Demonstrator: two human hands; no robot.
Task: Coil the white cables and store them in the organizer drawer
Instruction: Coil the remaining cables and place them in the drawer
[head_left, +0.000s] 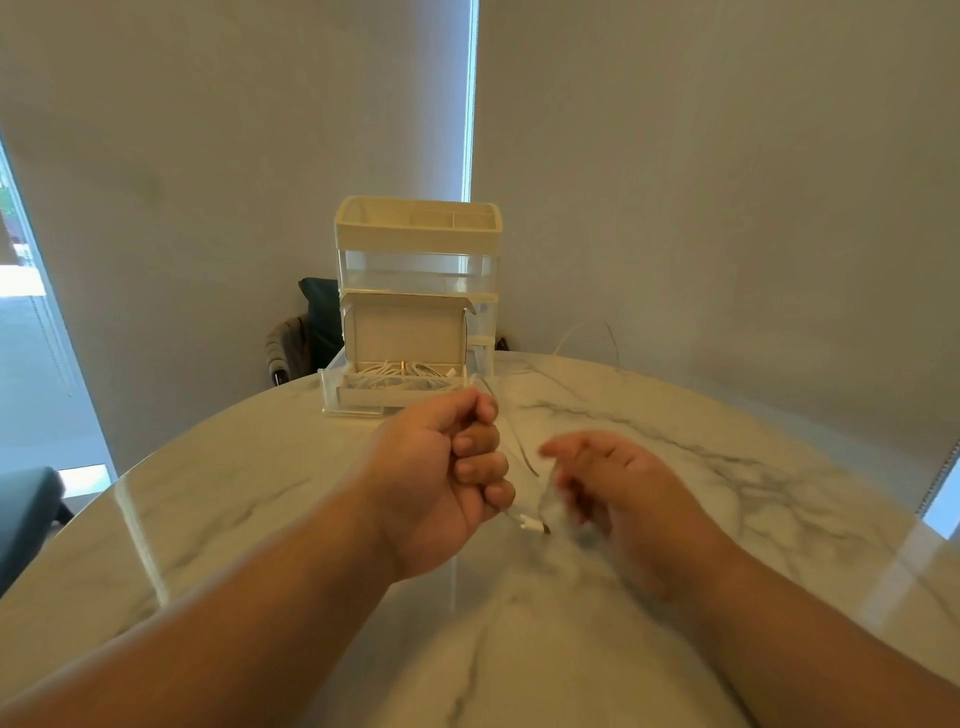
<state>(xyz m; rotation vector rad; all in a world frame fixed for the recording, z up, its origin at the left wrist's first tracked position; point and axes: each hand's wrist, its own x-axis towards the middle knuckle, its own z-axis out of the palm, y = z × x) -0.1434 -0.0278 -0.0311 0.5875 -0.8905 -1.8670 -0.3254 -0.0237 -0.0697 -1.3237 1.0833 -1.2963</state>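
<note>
My left hand (447, 467) is curled into a fist around a thin white cable (519, 452) above the marble table. The cable's plug end (535, 524) hangs out below the fist. A longer stretch runs off to the far right table edge (582, 332). My right hand (613, 488) is blurred just right of the plug, fingers loosely bent; whether it touches the cable is unclear. Behind the hands stands the cream organizer (418, 244), its bottom drawer (332, 395) pulled out. In the drawer sits an open cardboard box (405, 332) with several coiled white cables (400, 375).
The round marble table (234, 493) fills the foreground. A dark chair with a grey cloth (301, 338) stands behind the organizer on the left. Another dark seat (26, 509) shows at the left edge. Blinds cover the windows behind.
</note>
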